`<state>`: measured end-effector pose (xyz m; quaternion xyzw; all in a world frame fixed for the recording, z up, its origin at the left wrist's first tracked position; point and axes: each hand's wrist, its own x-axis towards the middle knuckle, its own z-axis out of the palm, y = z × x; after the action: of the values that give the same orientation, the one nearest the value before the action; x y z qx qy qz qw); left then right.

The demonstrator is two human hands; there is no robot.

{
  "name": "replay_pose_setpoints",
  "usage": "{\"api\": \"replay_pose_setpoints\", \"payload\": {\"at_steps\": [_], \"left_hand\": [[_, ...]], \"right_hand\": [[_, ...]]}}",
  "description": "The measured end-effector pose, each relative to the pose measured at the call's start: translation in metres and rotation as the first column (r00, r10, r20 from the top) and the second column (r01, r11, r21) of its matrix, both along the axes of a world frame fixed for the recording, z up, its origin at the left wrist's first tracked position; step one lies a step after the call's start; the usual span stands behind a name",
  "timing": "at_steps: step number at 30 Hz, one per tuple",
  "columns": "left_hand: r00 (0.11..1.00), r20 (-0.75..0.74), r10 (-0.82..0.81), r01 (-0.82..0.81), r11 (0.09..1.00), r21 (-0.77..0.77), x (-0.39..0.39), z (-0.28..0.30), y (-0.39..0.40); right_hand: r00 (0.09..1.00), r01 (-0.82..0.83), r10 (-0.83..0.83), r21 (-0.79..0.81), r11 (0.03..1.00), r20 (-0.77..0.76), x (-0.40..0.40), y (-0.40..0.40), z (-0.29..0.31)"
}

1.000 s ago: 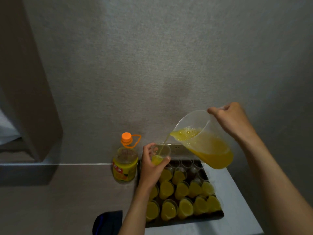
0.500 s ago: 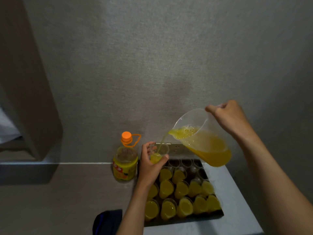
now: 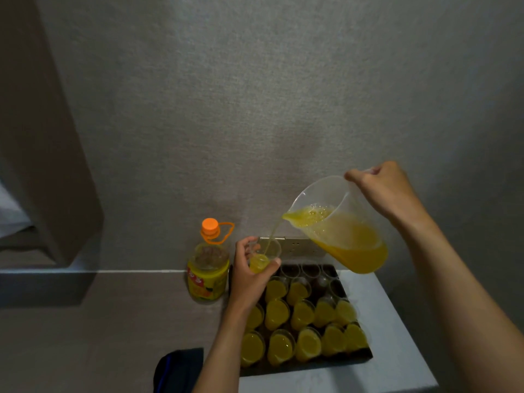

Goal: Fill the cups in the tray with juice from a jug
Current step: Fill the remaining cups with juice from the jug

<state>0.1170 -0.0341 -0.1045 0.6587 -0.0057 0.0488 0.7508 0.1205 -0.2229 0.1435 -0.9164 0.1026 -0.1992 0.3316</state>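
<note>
My right hand (image 3: 388,191) grips the handle of a clear plastic jug (image 3: 344,236), tilted left and about half full of orange juice. A thin stream runs from its spout into a small clear cup (image 3: 265,255) that my left hand (image 3: 249,273) holds above the tray's far left corner. That cup is partly filled. Below, a dark tray (image 3: 365,354) carries several cups of juice (image 3: 304,316) in its near rows and a few empty clear cups (image 3: 310,269) along its far row.
A juice bottle (image 3: 208,275) with an orange cap stands left of the tray, against the wall. The tray lies on a white surface (image 3: 397,347) whose right edge drops off. A dark blue-trimmed object (image 3: 178,370) sits at the bottom. A wall socket (image 3: 295,245) is behind the tray.
The jug has risen slightly and tipped a little more while the stream keeps running. The juice level in the held cup has gone up. My left hand has stayed nearly still.
</note>
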Motion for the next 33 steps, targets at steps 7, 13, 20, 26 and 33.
{"api": "replay_pose_setpoints", "payload": {"at_steps": [7,13,20,26,33], "left_hand": [[1.0,-0.008,-0.002,0.002,1.0,-0.004,0.0,0.0,0.0],[1.0,-0.007,-0.005,0.005,1.0,-0.009,0.0,-0.001,0.0],[1.0,0.004,0.008,-0.008,1.0,-0.007,0.0,-0.002,0.0],[1.0,0.002,0.012,-0.012,1.0,-0.019,-0.001,-0.003,0.0],[1.0,0.002,0.018,-0.018,1.0,-0.011,-0.002,-0.004,0.0]], "right_hand": [[1.0,0.019,-0.019,-0.013,1.0,-0.003,0.0,0.002,0.004],[1.0,0.022,-0.023,-0.04,0.999,-0.012,-0.002,0.005,0.007],[1.0,0.014,-0.014,-0.027,1.0,-0.008,-0.003,0.005,0.008],[1.0,-0.006,0.006,-0.009,1.0,-0.009,-0.003,0.005,0.009],[1.0,-0.012,0.012,-0.03,0.999,-0.006,-0.005,0.004,0.012]]}}
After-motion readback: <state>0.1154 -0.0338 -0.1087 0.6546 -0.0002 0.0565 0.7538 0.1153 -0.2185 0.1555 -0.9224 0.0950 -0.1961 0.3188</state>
